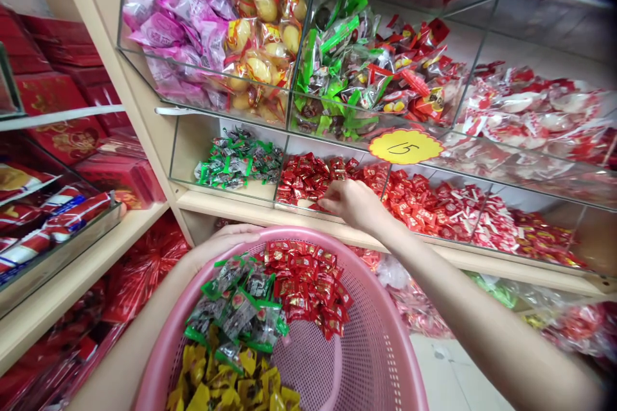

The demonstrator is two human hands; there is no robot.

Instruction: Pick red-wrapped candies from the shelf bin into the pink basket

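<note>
A pink plastic basket (373,327) sits in front of the person, between the two arms. The left hand (236,239) is on the far left part of the basket's rim. Its fingers bend over the rim and hold it, and the left arm runs down along the basket's side. The right hand (351,204) is just past the basket's far rim, at a clear bin. Its fingers are bent in close together. The fingertips are partly hidden, so one cannot tell if they have hold of a candy.

Small red wrapped candies (306,176) lie in that bin, beyond the basket, right by the right hand's fingers. More red candies (308,282) lie inside the basket at its far side, near the left hand and below the right hand. Clear packets with green ends (241,308) are in the left part of the basket, and yellow packets (226,379) are at its near side.

Farther off past the basket, to the left, is a bin of small green-and-clear candies (241,157). High above the basket are purple packets (186,26). A yellow price tag (405,146) hangs above the basket, to the right.
</note>
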